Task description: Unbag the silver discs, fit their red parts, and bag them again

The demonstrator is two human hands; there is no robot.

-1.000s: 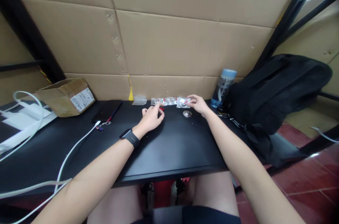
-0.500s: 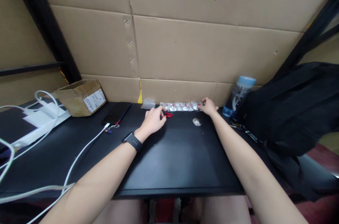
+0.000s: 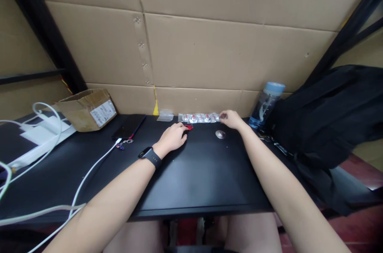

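My left hand (image 3: 172, 138), with a dark watch on the wrist, rests palm down on the black table. Its fingertips reach small red pieces (image 3: 188, 127), with the thumb apart from the fingers. Behind these lies a row of several clear round discs with red bits (image 3: 200, 118), in or on clear, shiny plastic. At the right end of that row, my right hand (image 3: 231, 119) has thumb and fingers pinched together; what they hold is too small to make out. A loose clear dome-shaped disc (image 3: 220, 134) lies on the table in front of it.
Small clear plastic bags (image 3: 165, 115) lie against the cardboard wall (image 3: 197, 53). To the left are a phone (image 3: 128, 127), a cardboard box (image 3: 86, 111) and white cables (image 3: 98, 169). A blue-capped bottle (image 3: 266, 105) and a black backpack (image 3: 326, 113) stand on the right.
My left fingers have lowered onto the red pieces and cover part of them. My right hand stays at the row's right end. The whole view has shifted slightly.
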